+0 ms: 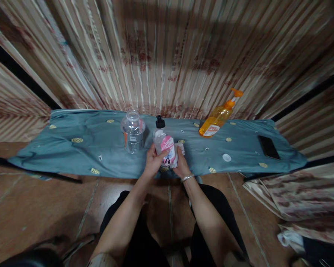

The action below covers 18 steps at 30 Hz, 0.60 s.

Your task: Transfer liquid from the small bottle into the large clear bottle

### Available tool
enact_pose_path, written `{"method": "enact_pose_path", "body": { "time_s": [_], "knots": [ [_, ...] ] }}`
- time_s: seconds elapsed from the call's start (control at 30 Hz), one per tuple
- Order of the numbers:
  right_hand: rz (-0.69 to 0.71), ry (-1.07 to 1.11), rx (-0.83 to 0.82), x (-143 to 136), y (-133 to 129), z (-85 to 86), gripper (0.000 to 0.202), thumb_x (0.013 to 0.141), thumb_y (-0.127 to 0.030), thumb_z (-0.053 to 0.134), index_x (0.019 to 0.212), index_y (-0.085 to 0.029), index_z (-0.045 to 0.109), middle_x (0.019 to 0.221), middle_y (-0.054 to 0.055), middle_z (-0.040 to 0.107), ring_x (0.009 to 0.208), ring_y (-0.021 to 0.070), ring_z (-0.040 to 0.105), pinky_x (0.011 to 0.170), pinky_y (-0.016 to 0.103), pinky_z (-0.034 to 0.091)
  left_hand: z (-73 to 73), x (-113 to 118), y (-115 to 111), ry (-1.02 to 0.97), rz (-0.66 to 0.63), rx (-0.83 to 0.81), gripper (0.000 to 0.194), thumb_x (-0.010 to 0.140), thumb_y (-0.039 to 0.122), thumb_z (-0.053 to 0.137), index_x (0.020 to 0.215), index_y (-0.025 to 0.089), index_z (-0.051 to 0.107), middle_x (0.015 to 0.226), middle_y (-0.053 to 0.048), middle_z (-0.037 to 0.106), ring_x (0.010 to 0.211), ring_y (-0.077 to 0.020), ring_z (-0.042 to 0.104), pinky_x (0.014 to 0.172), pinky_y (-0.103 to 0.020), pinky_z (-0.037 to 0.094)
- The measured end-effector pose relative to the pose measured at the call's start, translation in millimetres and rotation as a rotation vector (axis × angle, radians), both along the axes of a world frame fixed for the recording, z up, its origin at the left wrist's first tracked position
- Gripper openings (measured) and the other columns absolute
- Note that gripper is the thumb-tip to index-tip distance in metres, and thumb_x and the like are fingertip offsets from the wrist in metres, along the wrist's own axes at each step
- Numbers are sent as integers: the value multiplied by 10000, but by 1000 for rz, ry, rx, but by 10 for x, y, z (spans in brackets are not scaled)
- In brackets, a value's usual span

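My left hand (153, 159) is wrapped round a clear bottle (159, 139) with a pink label and a black cap. The bottle stands nearly upright, tilted slightly, over the front part of the cloth-covered table. On its right side, my right hand (181, 165) is closed on a crumpled white tissue (180, 149) pressed against the bottle. A silver bangle circles my right wrist. Just left of my hands stands a large clear plastic bottle (133, 135) with an open-looking mouth and an orange label at its side.
An orange pump bottle (214, 120) with amber liquid stands at the back right. Nearer the front lies a small white round lid (226, 157). A black phone (268, 147) rests at the right end of the teal cloth (64, 146). Striped curtains (161, 55) hang behind the table.
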State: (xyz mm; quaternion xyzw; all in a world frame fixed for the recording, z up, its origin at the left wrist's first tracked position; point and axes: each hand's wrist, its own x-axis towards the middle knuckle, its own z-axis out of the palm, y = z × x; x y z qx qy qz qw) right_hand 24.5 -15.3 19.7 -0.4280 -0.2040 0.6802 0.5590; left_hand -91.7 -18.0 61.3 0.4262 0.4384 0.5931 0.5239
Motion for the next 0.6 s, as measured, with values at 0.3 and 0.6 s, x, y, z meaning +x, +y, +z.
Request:
{"method": "enact_pose_path", "body": {
  "time_s": [0.3, 0.6],
  "knots": [
    [-68, 363, -255, -170, -376, 150, 333, 1053, -456, 482, 925, -246, 707, 850, 19, 806, 749, 177, 759, 701, 324, 648, 86, 91, -14, 16, 26, 4, 486, 589, 390, 891, 965, 187, 660, 876, -14, 740, 779, -187, 665, 744, -299, 535],
    [-120, -341, -82, 252, -523, 50, 443, 787, -618, 776, 831, -178, 740, 670, 62, 745, 678, 245, 732, 637, 340, 596, -74, -33, 76, 83, 22, 17, 504, 573, 358, 912, 974, 194, 653, 901, -8, 740, 833, -207, 688, 832, -342, 554]
  ]
}}
